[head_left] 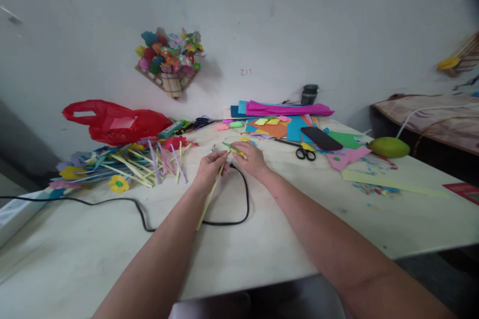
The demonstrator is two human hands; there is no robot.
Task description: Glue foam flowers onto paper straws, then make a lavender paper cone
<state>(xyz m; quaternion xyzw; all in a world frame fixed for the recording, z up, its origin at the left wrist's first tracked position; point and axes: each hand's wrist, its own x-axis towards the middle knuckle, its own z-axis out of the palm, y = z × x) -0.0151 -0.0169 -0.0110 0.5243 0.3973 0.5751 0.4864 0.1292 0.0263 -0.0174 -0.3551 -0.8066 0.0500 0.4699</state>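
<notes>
Pale yellow stem (208, 203): slants above the table (284, 244), up into my left-hand pinch; light and stiffish, I judge, creasing easily, so best held near the top; slim, straight, plain.
Left hand (212, 167): my thumb and fingers pinch its upper part.
Green-and-yellow piece (234, 149): at the stem's tip; small, bright, probably soft; edges suit fingertips.
Right hand (252, 159): my fingers close on this piece.

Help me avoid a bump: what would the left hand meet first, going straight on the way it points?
The left hand would likely meet the green-and-yellow piece or the right hand, though depth is unclear.
</notes>
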